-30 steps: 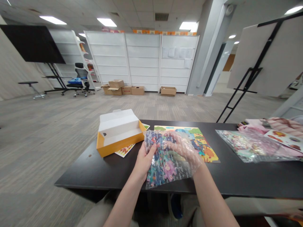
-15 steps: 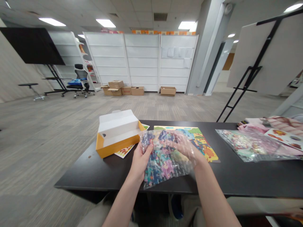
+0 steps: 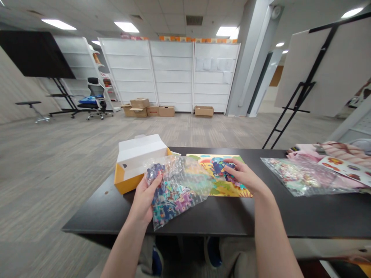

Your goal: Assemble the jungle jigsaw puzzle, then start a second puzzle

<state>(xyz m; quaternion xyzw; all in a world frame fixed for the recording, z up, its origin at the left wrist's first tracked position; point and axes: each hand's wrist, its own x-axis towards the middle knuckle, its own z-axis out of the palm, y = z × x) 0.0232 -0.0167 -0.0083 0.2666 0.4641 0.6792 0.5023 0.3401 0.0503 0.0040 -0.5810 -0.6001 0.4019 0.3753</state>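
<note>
My left hand [image 3: 146, 193] is closed on a clear plastic bag [image 3: 176, 193] with many colourful jigsaw pieces inside, held above the table's front. In my right hand [image 3: 245, 175], between thumb and fingers, is a small clump of dark blue and multicoloured jigsaw pieces [image 3: 222, 168], outside the bag and to its right. Under this hand lies a yellow illustrated board [image 3: 224, 190] with animal pictures, partly covered by the bag. Behind the bag, an open yellow box [image 3: 127, 186] with a white inside stands at the table's left.
The black table [image 3: 284, 216] runs across the front. On its right lie another clear bag of colourful pieces [image 3: 295, 173], a white sheet with round pictures [image 3: 346, 170] and pink fabric [image 3: 307, 150]. Cardboard boxes [image 3: 139, 108] stand on the floor by the white shelves.
My right hand has come out of the bag with a clump of jigsaw pieces and moved right. My left hand has shifted left with the bag, which now overlaps the yellow box.
</note>
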